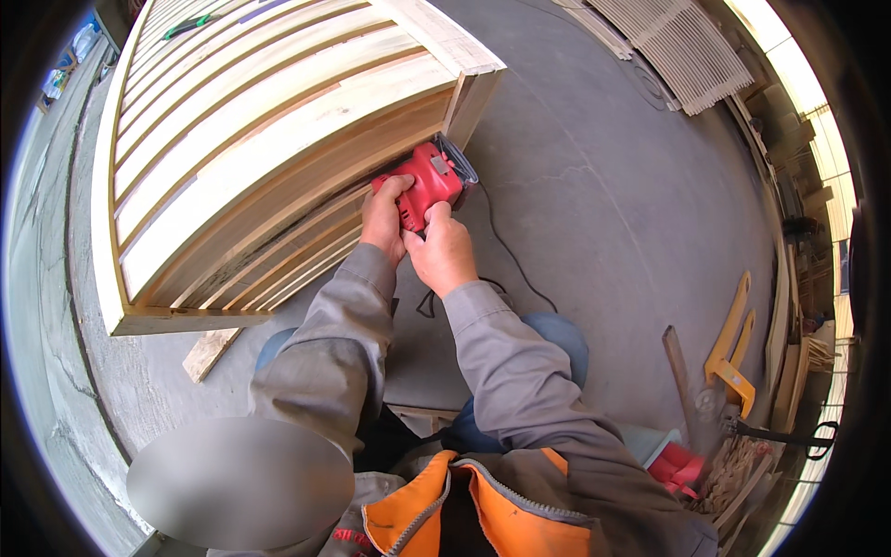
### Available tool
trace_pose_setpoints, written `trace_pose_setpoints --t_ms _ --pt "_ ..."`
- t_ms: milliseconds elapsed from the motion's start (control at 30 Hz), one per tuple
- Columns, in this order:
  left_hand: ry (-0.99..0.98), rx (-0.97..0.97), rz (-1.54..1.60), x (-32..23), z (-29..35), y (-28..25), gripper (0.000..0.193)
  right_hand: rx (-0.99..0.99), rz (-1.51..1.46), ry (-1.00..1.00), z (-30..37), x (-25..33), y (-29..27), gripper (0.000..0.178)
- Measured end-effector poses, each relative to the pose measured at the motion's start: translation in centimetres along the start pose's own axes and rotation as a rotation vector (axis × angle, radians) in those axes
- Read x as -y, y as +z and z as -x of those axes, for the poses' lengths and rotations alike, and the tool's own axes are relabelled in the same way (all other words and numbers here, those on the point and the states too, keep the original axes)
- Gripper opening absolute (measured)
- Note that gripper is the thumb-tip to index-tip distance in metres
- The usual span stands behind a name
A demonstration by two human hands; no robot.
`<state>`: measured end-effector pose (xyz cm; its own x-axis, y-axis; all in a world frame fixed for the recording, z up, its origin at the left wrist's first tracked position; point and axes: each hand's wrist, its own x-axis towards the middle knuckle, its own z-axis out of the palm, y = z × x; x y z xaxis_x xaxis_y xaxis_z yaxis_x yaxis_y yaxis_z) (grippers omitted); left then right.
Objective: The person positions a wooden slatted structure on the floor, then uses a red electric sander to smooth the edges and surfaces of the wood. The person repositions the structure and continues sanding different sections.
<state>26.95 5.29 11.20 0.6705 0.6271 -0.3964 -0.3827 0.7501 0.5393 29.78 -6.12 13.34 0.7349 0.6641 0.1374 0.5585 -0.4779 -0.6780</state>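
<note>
A red corded power sander (pixel 429 178) with a black base is gripped between my two hands, pressed to the near side of a slatted wooden crate-like frame (pixel 302 135), close to its right corner. My left hand (pixel 381 221) wraps round the sander's rear left part, thumb on top. Just to the right, my right hand (pixel 443 249) holds its near end, the thumb along the body. The sanding face and most of my fingertips are hidden. From the tool a black cord (pixel 512 249) runs down to the floor.
On the frame's top lies a green-handled tool (pixel 190 26). A short wood offcut (pixel 212 353) rests on the floor below. To the right are yellow metal brackets (pixel 731 348), a wooden strip (pixel 677 373), a red object (pixel 676 467) and stacked slats (pixel 682 51).
</note>
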Motion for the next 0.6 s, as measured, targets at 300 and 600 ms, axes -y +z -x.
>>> trace_pose_setpoints --t_ms 300,600 --pt "-0.019 0.003 -0.02 0.3 -0.4 -0.6 0.035 0.028 -0.027 -0.002 0.1 0.5 -0.5 0.04" --pt "-0.02 -0.004 -0.012 0.7 -0.8 -1.0 0.033 0.045 -0.027 0.014 0.1 -0.1 -0.3 0.04"
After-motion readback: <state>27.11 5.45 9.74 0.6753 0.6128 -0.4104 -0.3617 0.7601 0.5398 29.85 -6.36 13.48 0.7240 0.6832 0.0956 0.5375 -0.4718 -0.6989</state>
